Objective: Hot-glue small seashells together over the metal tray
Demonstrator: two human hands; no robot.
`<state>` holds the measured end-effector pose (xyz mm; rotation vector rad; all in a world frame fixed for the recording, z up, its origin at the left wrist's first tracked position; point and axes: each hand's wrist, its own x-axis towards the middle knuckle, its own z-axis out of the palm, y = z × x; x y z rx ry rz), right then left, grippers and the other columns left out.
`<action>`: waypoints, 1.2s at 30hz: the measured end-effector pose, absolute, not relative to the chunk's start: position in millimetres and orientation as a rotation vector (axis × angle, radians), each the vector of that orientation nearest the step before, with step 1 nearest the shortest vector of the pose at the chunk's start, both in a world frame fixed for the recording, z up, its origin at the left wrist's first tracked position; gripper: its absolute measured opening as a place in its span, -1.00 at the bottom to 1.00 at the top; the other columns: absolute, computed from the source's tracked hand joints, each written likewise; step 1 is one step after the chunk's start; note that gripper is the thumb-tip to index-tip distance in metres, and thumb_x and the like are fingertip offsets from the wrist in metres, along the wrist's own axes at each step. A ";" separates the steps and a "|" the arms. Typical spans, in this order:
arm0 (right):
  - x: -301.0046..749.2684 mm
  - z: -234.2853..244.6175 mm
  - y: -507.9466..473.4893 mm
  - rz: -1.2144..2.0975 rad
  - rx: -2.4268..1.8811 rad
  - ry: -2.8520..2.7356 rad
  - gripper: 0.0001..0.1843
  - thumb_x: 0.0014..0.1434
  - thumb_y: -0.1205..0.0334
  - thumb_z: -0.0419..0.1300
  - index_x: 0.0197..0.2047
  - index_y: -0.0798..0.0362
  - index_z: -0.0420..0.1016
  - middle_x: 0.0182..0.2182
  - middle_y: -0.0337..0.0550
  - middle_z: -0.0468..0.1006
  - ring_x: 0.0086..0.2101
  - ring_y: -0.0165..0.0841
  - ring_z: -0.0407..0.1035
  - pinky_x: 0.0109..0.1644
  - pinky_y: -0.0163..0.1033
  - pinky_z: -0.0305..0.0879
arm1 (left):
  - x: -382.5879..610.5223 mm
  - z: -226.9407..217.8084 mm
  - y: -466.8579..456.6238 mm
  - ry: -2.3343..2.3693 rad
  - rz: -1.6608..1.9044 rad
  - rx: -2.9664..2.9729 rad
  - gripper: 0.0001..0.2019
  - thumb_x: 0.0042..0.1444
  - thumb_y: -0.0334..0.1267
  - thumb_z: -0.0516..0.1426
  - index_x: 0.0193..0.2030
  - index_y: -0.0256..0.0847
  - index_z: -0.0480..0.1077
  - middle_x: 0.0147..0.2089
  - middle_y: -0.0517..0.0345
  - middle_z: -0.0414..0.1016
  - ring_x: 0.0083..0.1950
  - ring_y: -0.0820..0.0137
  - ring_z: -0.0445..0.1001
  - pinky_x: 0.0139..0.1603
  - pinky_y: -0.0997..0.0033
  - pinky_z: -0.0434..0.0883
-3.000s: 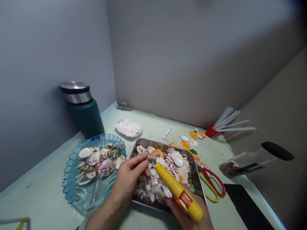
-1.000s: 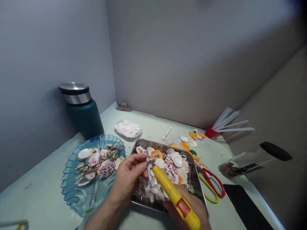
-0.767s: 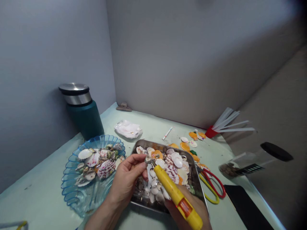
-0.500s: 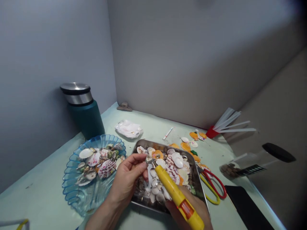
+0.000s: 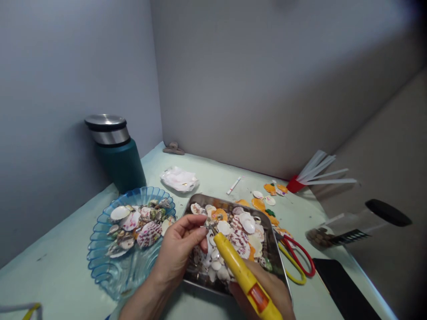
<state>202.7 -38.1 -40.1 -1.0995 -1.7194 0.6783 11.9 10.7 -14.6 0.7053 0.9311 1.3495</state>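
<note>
The left hand [image 5: 178,253] pinches a small shell [image 5: 207,225] between thumb and forefinger, just above the left part of the tray [image 5: 213,198]; the right hand [image 5: 267,293], wrapped shut round the yellow glue pen [image 5: 242,275], holds its tip at that shell, touching or nearly so; I'd judge the work midway, with plenty left; the steel tray is heaped with loose shells [image 5: 247,222], white, orange and speckled; the blue plate [image 5: 110,275] to its left carries a smaller pile on its far half, the near half bare; a jar [image 5: 347,224] lying at the right holds something brown, too blurred to name.
</note>
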 end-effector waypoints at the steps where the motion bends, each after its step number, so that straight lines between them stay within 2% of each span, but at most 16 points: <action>1: 201.7 -38.0 -37.9 0.671 -1.105 -1.712 -0.72 0.16 0.04 0.23 -0.12 -0.02 0.59 -0.38 -0.11 0.66 -0.33 -0.18 0.57 -0.29 -0.29 0.50 | 11.9 -14.5 10.6 0.935 1.350 0.709 -0.78 -0.09 -0.30 0.32 -0.26 -0.26 0.50 -0.60 0.26 0.46 -0.60 0.57 0.37 -0.50 0.60 0.29; 6: 202.0 -35.2 -39.2 0.684 -1.154 -1.681 -0.74 0.13 0.04 0.26 -0.18 -0.01 0.60 -0.38 -0.12 0.66 -0.39 -0.21 0.57 -0.27 -0.30 0.51 | 12.1 -13.1 10.3 0.949 1.355 0.721 -0.78 -0.10 -0.28 0.32 -0.25 -0.25 0.52 -0.62 0.26 0.46 -0.60 0.56 0.37 -0.49 0.60 0.30; 8: 206.9 -41.9 -41.7 0.716 -1.267 -1.630 -0.70 0.07 0.01 0.30 -0.19 0.00 0.62 -0.32 -0.08 0.68 -0.32 -0.15 0.58 -0.21 -0.23 0.53 | 12.0 -12.6 10.3 0.973 1.349 0.743 -0.77 -0.09 -0.27 0.32 -0.24 -0.25 0.53 -0.63 0.26 0.46 -0.59 0.55 0.37 -0.48 0.58 0.31; 11: 214.3 -54.0 -45.2 0.797 -1.482 -1.407 -0.53 -0.03 -0.08 0.36 -0.13 0.06 0.60 -0.19 0.02 0.67 -0.16 -0.03 0.55 -0.08 -0.07 0.51 | 11.5 -12.4 10.4 1.020 1.338 0.780 -0.77 -0.07 -0.26 0.31 -0.22 -0.24 0.54 -0.64 0.25 0.46 -0.58 0.52 0.38 -0.46 0.55 0.32; 13: 215.8 -57.0 -45.6 0.899 -1.513 -1.268 -0.46 -0.08 -0.12 0.38 -0.11 0.09 0.58 -0.16 0.06 0.66 -0.14 -0.02 0.54 -0.05 -0.04 0.49 | 11.3 -12.6 10.6 1.034 1.332 0.789 -0.76 -0.07 -0.25 0.31 -0.22 -0.24 0.54 -0.66 0.26 0.45 -0.58 0.51 0.38 -0.47 0.54 0.31; 16: 213.6 -50.4 -42.8 1.036 -1.446 -1.201 -0.47 -0.10 -0.12 0.40 -0.15 0.09 0.58 -0.24 0.03 0.67 -0.24 -0.09 0.55 -0.16 -0.10 0.52 | 11.6 -12.4 11.0 1.038 1.321 0.791 -0.76 -0.09 -0.25 0.32 -0.23 -0.23 0.55 -0.65 0.26 0.45 -0.59 0.52 0.37 -0.47 0.54 0.30; 18: 211.7 -42.4 -39.8 1.153 -1.411 -1.195 -0.48 -0.07 -0.13 0.38 -0.17 0.10 0.58 -0.43 -0.06 0.64 -0.44 -0.21 0.51 -0.37 -0.19 0.48 | 12.3 -11.2 11.1 1.051 1.313 0.787 -0.76 -0.10 -0.24 0.33 -0.24 -0.24 0.55 -0.65 0.26 0.45 -0.59 0.52 0.37 -0.48 0.54 0.30; 20: 210.8 -35.2 -36.8 1.284 -1.388 -1.188 -0.47 -0.02 -0.17 0.33 -0.20 0.13 0.56 -0.66 -0.23 0.48 -0.65 -0.38 0.32 -0.58 -0.30 0.30 | 13.1 -9.3 10.8 1.072 1.303 0.784 -0.74 -0.11 -0.23 0.33 -0.24 -0.25 0.56 -0.66 0.25 0.45 -0.60 0.52 0.36 -0.50 0.54 0.29; 22: 211.1 -29.8 -34.2 1.381 -1.362 -1.185 -0.45 0.00 -0.22 0.30 -0.25 0.15 0.53 -0.77 -0.37 0.30 -0.73 -0.51 0.12 -0.64 -0.38 0.11 | 13.8 -7.6 10.1 1.094 1.296 0.787 -0.73 -0.11 -0.22 0.33 -0.24 -0.25 0.56 -0.67 0.25 0.44 -0.61 0.52 0.35 -0.50 0.53 0.28; 26: 213.0 -22.6 -30.4 1.507 -1.311 -1.176 -0.39 0.00 -0.27 0.27 -0.23 0.17 0.48 -0.76 -0.43 0.24 -0.73 -0.57 0.01 -0.65 -0.43 -0.02 | 14.0 -7.8 8.8 1.097 1.274 0.793 -0.73 -0.10 -0.20 0.32 -0.23 -0.25 0.56 -0.69 0.25 0.44 -0.61 0.53 0.35 -0.49 0.54 0.27; 30: 215.1 -18.1 -28.2 1.615 -1.225 -1.203 -0.46 0.07 -0.25 0.22 -0.48 0.14 0.42 -0.76 -0.39 0.24 -0.73 -0.59 0.02 -0.65 -0.43 -0.03 | 13.3 -10.9 8.6 1.073 1.246 0.795 -0.72 -0.06 -0.18 0.30 -0.20 -0.26 0.56 -0.69 0.25 0.44 -0.62 0.54 0.33 -0.49 0.55 0.23; 36: 216.0 -16.1 -27.6 1.667 -1.188 -1.197 -0.44 0.10 -0.23 0.20 -0.59 0.10 0.30 -0.74 -0.39 0.22 -0.72 -0.59 0.03 -0.65 -0.43 -0.04 | 13.6 -12.3 9.3 1.026 1.233 0.778 -0.71 -0.03 -0.17 0.29 -0.18 -0.27 0.56 -0.71 0.25 0.43 -0.63 0.56 0.32 -0.48 0.56 0.22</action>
